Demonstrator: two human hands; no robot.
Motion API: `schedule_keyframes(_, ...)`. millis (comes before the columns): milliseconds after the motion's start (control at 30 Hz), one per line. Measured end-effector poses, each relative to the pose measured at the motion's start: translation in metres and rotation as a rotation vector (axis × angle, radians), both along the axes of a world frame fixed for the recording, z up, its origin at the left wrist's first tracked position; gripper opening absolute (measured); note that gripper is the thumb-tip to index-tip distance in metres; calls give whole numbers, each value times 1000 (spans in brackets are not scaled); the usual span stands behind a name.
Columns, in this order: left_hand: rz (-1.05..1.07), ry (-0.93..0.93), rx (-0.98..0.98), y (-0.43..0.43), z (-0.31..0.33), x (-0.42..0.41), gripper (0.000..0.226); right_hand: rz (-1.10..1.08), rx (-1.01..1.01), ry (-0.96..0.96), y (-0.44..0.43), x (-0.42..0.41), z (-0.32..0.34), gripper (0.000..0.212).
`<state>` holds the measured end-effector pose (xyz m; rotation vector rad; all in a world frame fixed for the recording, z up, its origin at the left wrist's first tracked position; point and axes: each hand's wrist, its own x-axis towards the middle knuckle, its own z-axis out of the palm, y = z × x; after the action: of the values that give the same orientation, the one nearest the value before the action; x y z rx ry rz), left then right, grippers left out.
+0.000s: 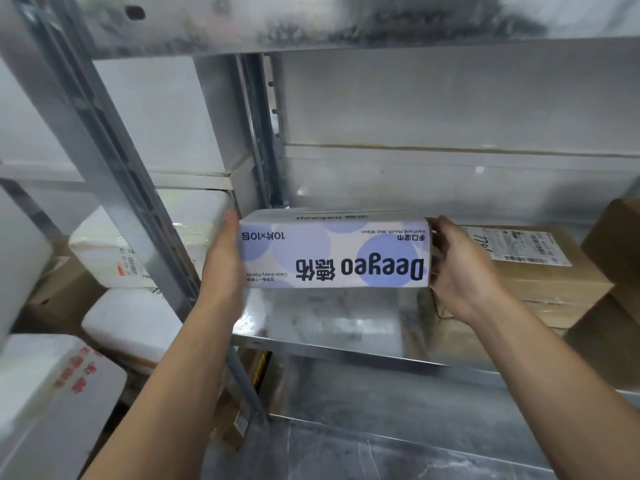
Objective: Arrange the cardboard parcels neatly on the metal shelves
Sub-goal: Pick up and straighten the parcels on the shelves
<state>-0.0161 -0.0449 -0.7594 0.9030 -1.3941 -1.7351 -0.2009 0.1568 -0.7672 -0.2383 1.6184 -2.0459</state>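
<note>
A white and lilac wet-wipes box [334, 252], its print upside down, is at the left end of the middle metal shelf [329, 323]. My left hand [223, 258] presses flat against its left end and my right hand [457, 268] grips its right end. Whether the box rests on the shelf or hangs just above it, I cannot tell. A brown cardboard parcel [540, 278] with a white shipping label lies on the same shelf, right behind my right hand.
A slotted metal upright [114, 174] runs diagonally at the left. Beyond it lie white foam-wrapped parcels [138, 244] and brown boxes [65, 296]. More brown cartons [613, 258] stand at the far right. A lower shelf [381, 448] and an upper shelf [346, 22] frame the space.
</note>
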Motion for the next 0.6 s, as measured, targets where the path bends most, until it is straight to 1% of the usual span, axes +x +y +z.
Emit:
schedule_keyframes(100,11,-1,18,1,-2,-1,50,-41,-10,-34,-1,1,0,37)
schedule_keyframes(333,54,9,28,3,-6,0,52,-20,-39,-24,-2,8,-3,32)
schedule_keyframes(433,67,8,30,4,-7,-1,50,-34,-10,31,-7,12,-3,28)
schedule_keyframes(533,72,12,27,5,-6,-2,49,-44,8,42,-10,14,-10,27)
schedule_keyframes(600,72,0,23,4,-6,-3,50,-41,37,35,-11,17,-15,33)
